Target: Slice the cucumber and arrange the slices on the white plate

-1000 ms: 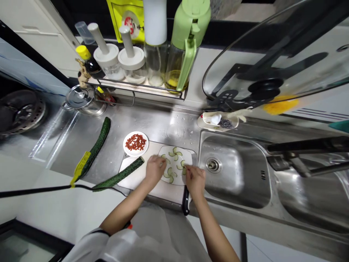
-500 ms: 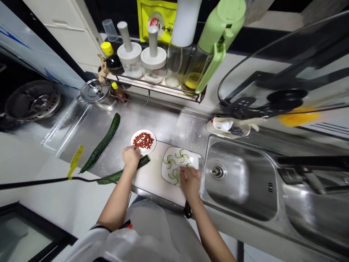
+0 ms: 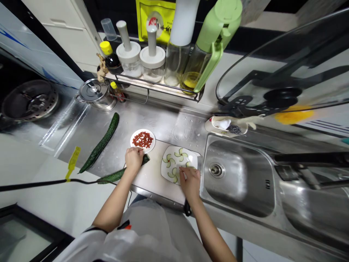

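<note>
My left hand is at the near edge of a small white plate of dried goji berries. Its fingers are pinched together, and whatever they hold is too small to make out. Over the right side of a white square plate is my right hand, thumb and fingertips closed, their contents hidden. Thin cucumber slices lie on that plate in pinwheels, with tiny red dots at some centres. A cut cucumber passes under my left wrist, partly on the cutting board.
A whole cucumber lies on the steel counter at left. A knife handle juts out by my right wrist. The sink is at right. Jars and an oil bottle stand on a rack behind. A black cable crosses at left.
My left hand has gone left from the square plate to the goji berry plate, then drawn slightly back. My right hand has shifted a little over the square plate's right side.
</note>
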The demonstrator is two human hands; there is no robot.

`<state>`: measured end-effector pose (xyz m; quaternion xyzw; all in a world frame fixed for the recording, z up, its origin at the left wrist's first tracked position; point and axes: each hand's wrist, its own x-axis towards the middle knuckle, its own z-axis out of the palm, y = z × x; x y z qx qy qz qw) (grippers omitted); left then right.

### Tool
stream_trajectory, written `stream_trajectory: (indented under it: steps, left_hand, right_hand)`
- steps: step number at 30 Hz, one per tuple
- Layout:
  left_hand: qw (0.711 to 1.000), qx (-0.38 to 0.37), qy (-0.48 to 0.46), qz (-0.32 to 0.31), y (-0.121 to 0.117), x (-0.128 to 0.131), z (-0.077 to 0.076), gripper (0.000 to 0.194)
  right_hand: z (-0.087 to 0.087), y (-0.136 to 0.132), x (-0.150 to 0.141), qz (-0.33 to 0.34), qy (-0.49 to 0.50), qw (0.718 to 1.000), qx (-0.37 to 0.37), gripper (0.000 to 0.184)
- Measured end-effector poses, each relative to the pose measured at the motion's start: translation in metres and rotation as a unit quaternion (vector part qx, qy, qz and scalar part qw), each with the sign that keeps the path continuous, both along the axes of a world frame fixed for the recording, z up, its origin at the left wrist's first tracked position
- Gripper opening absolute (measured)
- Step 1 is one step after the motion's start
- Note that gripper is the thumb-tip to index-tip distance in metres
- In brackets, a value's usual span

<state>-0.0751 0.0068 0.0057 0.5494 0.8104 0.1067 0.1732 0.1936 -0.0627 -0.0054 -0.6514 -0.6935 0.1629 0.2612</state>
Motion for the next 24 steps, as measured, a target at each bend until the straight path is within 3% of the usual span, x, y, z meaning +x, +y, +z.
stream_trajectory:
  steps: [5,8,15,24]
  left_hand:
    - [0.974,0.077,-0.099,-0.187,-0.03,0.045,0.0,0.017]
    - [0.95,0.085,-0.152,-0.258,-0.047,0.074,-0.009,0.012]
    - [0.933,0.046,-0.135,-0.33,-0.065,0.108,-0.028,0.008]
    - [0.931,0.021,-0.1,-0.35,-0.067,0.116,-0.029,0.01]
  right_hand:
    - [-0.002,-0.005,0.003,-0.004,0.004,1.0,0.0,0.025]
    - [-0.003,-0.009,0.004,-0.002,-0.001,1.0,-0.004,0.025]
    - [-0.01,-0.03,0.003,0.02,0.01,0.999,-0.035,0.023]
    - [-0.02,-0.044,-0.002,0.026,0.011,0.999,-0.037,0.024]
